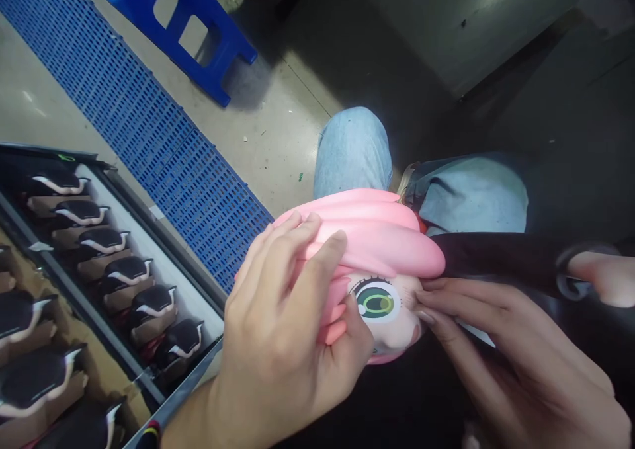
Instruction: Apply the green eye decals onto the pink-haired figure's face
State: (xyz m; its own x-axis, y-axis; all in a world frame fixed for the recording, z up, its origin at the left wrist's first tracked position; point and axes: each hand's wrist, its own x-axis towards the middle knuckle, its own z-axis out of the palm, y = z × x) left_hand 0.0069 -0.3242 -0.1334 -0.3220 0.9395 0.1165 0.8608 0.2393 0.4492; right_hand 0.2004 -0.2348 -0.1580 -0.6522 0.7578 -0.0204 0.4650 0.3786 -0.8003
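Observation:
A doll head (364, 237) with moulded pink hair and a big green printed eye lies tilted sideways above my lap. My left hand (292, 317) wraps over the pink hair, its thumb beside the eye, and holds the head. At the cheek, the fingertips of my right hand (516, 343) are pressed together against the face surface. Whether something small sits between those fingertips is hidden. The other eye and the back of the head are out of sight.
At left, trays (114, 237) hold several black-and-skin-toned moulded parts in rows. A blue slatted mat (149, 112) crosses the floor, with a blue plastic stool (198, 59) beyond it. My knees in jeans (352, 148) are below. Another hand (608, 277) shows at the right edge.

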